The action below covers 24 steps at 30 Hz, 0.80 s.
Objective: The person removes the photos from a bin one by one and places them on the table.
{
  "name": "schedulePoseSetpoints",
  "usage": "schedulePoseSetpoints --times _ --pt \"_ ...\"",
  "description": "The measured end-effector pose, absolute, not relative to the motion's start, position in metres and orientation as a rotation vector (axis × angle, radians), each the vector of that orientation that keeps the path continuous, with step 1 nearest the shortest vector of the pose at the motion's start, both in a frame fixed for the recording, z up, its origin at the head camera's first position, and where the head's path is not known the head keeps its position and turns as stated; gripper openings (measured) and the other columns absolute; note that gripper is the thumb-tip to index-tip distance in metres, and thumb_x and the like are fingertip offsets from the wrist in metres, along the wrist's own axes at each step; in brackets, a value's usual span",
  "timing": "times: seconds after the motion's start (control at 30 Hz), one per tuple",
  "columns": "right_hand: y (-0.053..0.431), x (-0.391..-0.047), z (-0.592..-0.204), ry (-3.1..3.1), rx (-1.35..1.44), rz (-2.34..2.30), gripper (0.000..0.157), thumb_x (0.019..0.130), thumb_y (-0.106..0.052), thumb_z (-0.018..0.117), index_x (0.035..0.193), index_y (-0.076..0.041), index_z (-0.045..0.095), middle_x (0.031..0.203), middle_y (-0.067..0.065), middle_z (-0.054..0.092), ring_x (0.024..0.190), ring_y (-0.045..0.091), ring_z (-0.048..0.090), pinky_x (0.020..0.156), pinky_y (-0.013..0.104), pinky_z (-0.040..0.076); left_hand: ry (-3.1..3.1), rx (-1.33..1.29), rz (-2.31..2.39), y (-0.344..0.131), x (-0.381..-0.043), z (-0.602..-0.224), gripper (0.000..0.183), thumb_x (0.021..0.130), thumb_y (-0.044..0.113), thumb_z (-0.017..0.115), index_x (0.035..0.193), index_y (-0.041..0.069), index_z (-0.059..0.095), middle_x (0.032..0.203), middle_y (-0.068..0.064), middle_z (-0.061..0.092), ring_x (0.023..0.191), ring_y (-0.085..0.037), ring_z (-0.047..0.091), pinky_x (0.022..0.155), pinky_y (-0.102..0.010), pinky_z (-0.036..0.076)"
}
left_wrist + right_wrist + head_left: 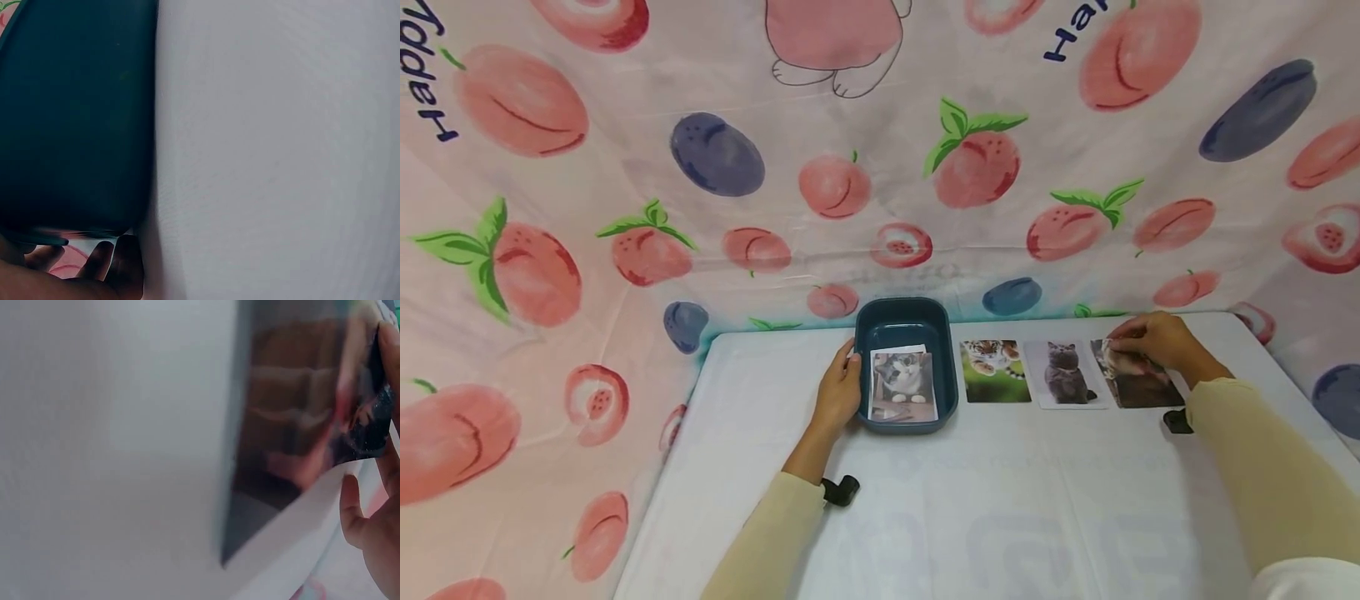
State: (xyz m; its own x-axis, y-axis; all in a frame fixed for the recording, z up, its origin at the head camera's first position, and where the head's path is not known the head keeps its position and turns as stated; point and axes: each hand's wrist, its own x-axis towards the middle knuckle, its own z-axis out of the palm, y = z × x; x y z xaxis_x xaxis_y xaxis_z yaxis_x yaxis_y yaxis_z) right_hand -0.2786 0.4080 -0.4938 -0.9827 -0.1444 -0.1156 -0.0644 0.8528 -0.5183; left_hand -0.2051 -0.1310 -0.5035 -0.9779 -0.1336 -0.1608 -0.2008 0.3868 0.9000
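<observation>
A dark teal rectangular tray (952, 367) stands near the back of the table. My left hand (837, 387) grips its left side, thumb at the rim and fingers along the outer wall. Inside it lie several stacked photo cards, a grey-and-white cat card (902, 387) on top. To its right three photo cards form a row: a tiger cub card (996, 371), a grey cat card (1064, 375) and a dark brown card (1138, 379). My right hand (1161, 340) pinches the dark card at its far edge, covering part of it; the card bends there in the right wrist view.
A white cloth covers the table (1000, 508). Behind it hangs a pink fruit-print curtain (895, 150), close to the tray's far rim. Black wrist cameras sit under both wrists, the left camera (841, 491) just above the cloth.
</observation>
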Motion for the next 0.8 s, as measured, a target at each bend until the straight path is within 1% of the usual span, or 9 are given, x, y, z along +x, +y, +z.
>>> schedulePoseSetpoints --times 0.1,0.2,0.27,0.3,0.37,0.47,0.53,0.6,0.8 --pt "0.409 -0.278 -0.499 2.874 -0.142 -0.792 0.028 0.093 -0.035 0.076 0.107 -0.011 0.081 0.119 0.022 0.071 0.111 0.042 0.061 0.095 0.063 0.047 2.565 -0.314 1.676 -0.13 -0.205 -0.504 0.049 0.11 0.044 0.038 0.159 0.034 0.036 0.155 -0.011 0.05 0.146 -0.033 0.042 0.12 -0.059 0.031" --pt "0.409 -0.278 -0.5 2.873 -0.119 -0.78 0.032 0.093 -0.041 0.075 0.107 -0.012 0.08 0.125 0.025 0.066 0.118 0.045 0.057 0.098 0.067 0.042 2.562 -0.328 1.673 -0.13 -0.206 -0.504 0.05 0.11 0.044 0.038 0.159 0.034 0.036 0.155 -0.011 0.049 0.147 -0.033 0.041 0.12 -0.059 0.03" --pt "0.408 -0.279 -0.5 2.889 -0.117 -0.766 0.034 0.093 -0.042 0.075 0.107 -0.012 0.08 0.127 0.027 0.064 0.118 0.046 0.055 0.097 0.067 0.042 2.557 -0.336 1.673 -0.13 -0.206 -0.504 0.05 0.11 0.044 0.038 0.159 0.033 0.036 0.157 -0.01 0.048 0.149 -0.033 0.04 0.121 -0.059 0.03" --pt "0.406 -0.279 -0.498 2.892 -0.113 -0.772 0.034 0.093 -0.041 0.075 0.108 -0.011 0.079 0.127 0.027 0.064 0.115 0.045 0.057 0.095 0.065 0.044 2.557 -0.338 1.672 -0.13 -0.206 -0.504 0.05 0.111 0.044 0.038 0.159 0.033 0.035 0.157 -0.01 0.048 0.149 -0.033 0.039 0.121 -0.059 0.029" --pt "0.401 -0.279 -0.493 2.901 -0.12 -0.792 0.033 0.094 -0.037 0.075 0.111 -0.009 0.078 0.127 0.028 0.062 0.108 0.043 0.058 0.088 0.061 0.048 2.553 -0.339 1.676 -0.129 -0.206 -0.504 0.05 0.111 0.043 0.039 0.159 0.032 0.036 0.158 -0.01 0.047 0.15 -0.033 0.038 0.121 -0.059 0.029" --pt "0.386 -0.281 -0.476 2.94 -0.172 -0.804 0.031 0.094 -0.03 0.076 0.113 -0.006 0.076 0.125 0.026 0.062 0.106 0.04 0.058 0.086 0.058 0.049 2.555 -0.328 1.675 -0.129 -0.207 -0.504 0.05 0.111 0.042 0.039 0.159 0.032 0.036 0.157 -0.011 0.048 0.149 -0.033 0.039 0.121 -0.059 0.03" --pt "0.37 -0.284 -0.462 2.976 -0.243 -0.818 0.03 0.093 -0.026 0.077 0.115 -0.005 0.076 0.123 0.023 0.064 0.108 0.039 0.058 0.089 0.058 0.048 2.561 -0.319 1.671 -0.129 -0.206 -0.504 0.05 0.111 0.042 0.039 0.159 0.031 0.036 0.157 -0.011 0.048 0.148 -0.033 0.04 0.121 -0.058 0.03" --pt "0.348 -0.288 -0.445 2.999 -0.327 -0.823 0.03 0.092 -0.024 0.078 0.116 -0.006 0.075 0.12 0.019 0.067 0.114 0.037 0.056 0.096 0.058 0.045 2.566 -0.31 1.67 -0.13 -0.206 -0.503 0.05 0.111 0.042 0.039 0.159 0.031 0.036 0.156 -0.012 0.049 0.148 -0.033 0.041 0.121 -0.058 0.03" --pt "0.263 -0.303 -0.398 2.87 -0.601 -0.888 0.038 0.088 -0.026 0.082 0.12 -0.006 0.074 0.119 0.013 0.071 0.111 0.031 0.061 0.099 0.054 0.049 2.564 -0.305 1.664 -0.13 -0.205 -0.502 0.05 0.111 0.043 0.039 0.16 0.031 0.035 0.158 -0.012 0.047 0.15 -0.033 0.038 0.121 -0.058 0.029"
